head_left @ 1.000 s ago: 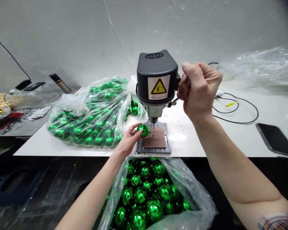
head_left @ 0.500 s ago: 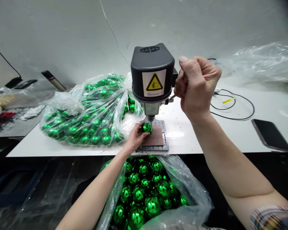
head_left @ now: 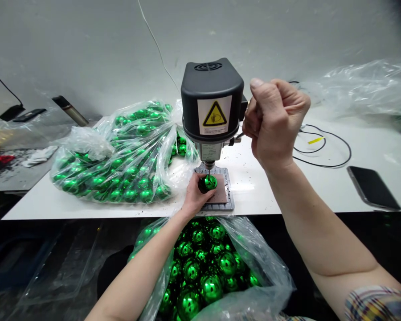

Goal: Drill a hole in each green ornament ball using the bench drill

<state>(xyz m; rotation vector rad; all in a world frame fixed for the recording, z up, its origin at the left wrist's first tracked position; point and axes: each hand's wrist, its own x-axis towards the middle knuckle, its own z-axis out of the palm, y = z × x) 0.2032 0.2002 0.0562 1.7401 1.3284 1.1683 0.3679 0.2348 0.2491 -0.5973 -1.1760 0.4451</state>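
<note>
Between the thumb and fingers of my left hand [head_left: 196, 192] is a shiny green ball ornament [head_left: 210, 182]. It sits over the brown pad [head_left: 222, 192] on the metal base of a small bench drill press [head_left: 212, 98], under the thin bit [head_left: 209, 168]. Whether the bit touches the ball I cannot tell. My right hand [head_left: 276, 118] is raised beside the black motor housing, closed in a fist around the drill press lever [head_left: 239, 135]; most of the lever is hidden by the fingers.
An open plastic bag of green balls [head_left: 212, 287] lies below the table edge. Another clear bag of green balls [head_left: 120, 169] rests on the white table at left. A phone [head_left: 373, 188], a black cable [head_left: 345, 147] and clear plastic sheeting [head_left: 364, 84] are at right.
My left hand has moved slightly right with the green ball, from beside the bit to directly under it. My right hand stays on the lever. The view has shifted a little.
</note>
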